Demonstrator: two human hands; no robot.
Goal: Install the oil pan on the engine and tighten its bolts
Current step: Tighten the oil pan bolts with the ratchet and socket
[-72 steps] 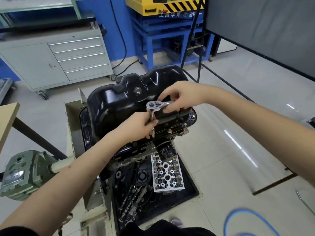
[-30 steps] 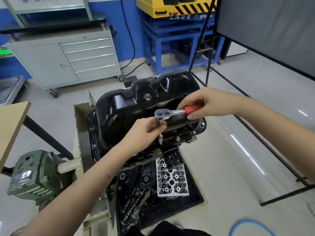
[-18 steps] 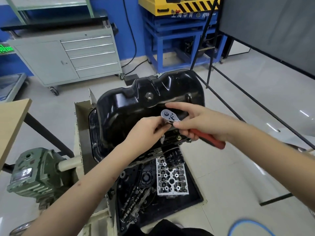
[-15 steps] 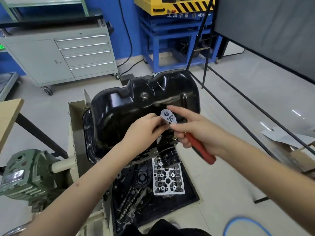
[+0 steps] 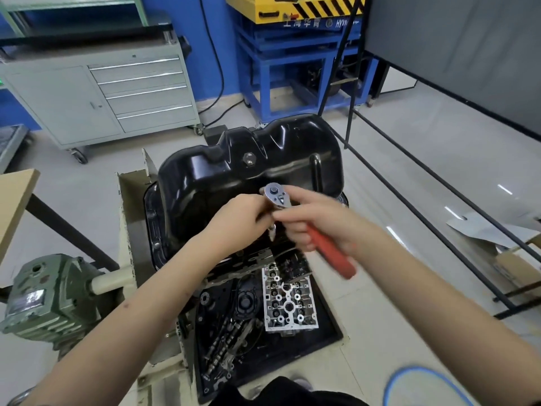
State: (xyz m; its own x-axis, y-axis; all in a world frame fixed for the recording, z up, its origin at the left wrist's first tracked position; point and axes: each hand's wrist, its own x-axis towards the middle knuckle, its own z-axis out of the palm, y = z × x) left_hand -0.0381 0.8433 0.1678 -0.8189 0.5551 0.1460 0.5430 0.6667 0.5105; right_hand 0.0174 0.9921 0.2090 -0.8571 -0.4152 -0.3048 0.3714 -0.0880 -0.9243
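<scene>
Both hands meet at the ratchet [image 5: 276, 196]: the right hand [image 5: 319, 227] curls around its red handle, the left hand [image 5: 238, 221] pinches the extension below its head. Just behind them, the black oil pan [image 5: 234, 174] sits on the engine [image 5: 257, 254].

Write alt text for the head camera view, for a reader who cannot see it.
Two bare hands work a ratchet wrench over the near edge of a black oil pan on an engine: the right hand grips its red handle, the left hand holds the extension under its head. A cylinder head lies in a black tray below.
</scene>
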